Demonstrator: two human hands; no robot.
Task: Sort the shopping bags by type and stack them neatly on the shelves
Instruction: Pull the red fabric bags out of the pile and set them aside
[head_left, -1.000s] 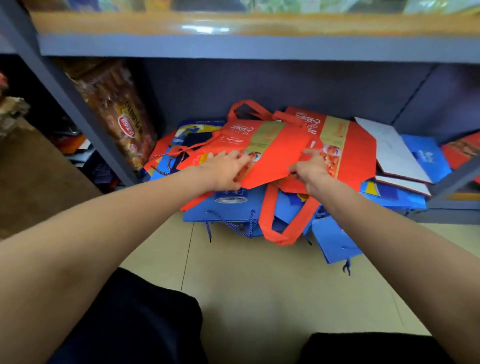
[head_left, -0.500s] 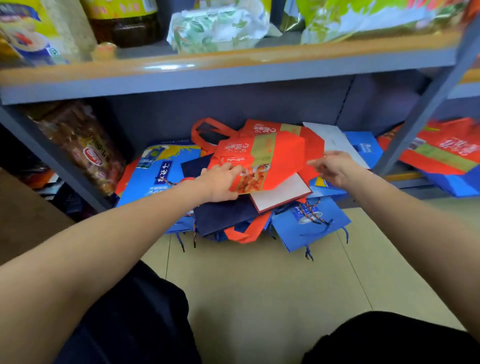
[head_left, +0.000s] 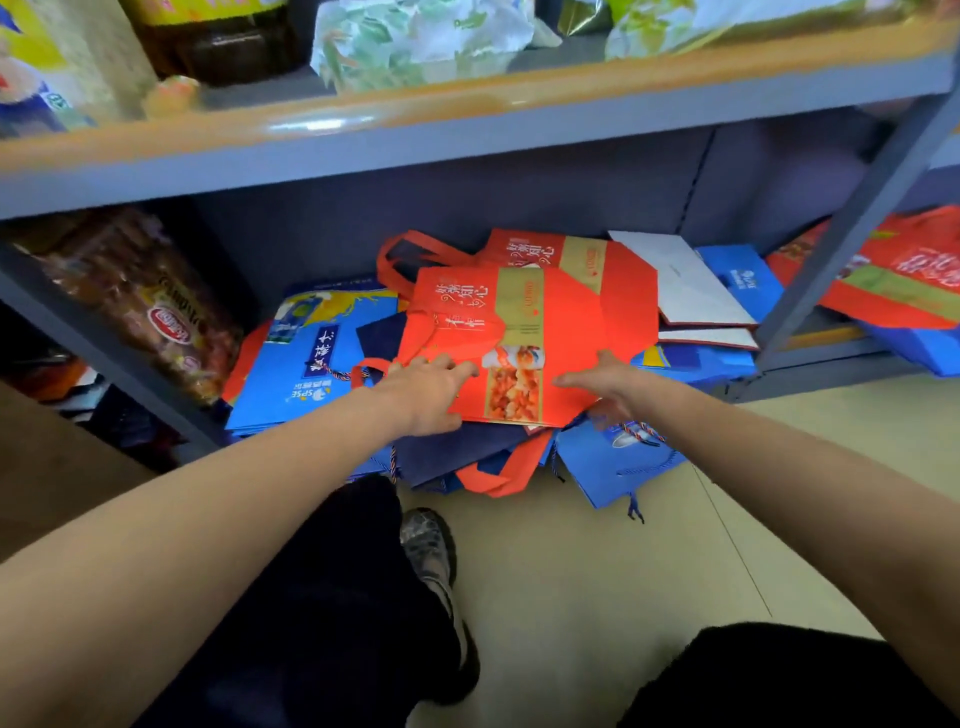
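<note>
Hands: left hand (head_left: 434, 384) flat on top red bag (head_left: 524, 332), fingers straight; right hand (head_left: 610, 387) grips its near right edge. Bag tops the pile on bottom shelf (head_left: 831, 358). Blue bag (head_left: 311, 358) beside reads "SPSE".

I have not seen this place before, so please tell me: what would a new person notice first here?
First, the bright red bag on top of a messy pile on the bottom shelf, with the left hand and right hand at its near edge. Blue bags spread out under it, some hanging over the floor. More red bags lie in the next bay, to the right.
</note>
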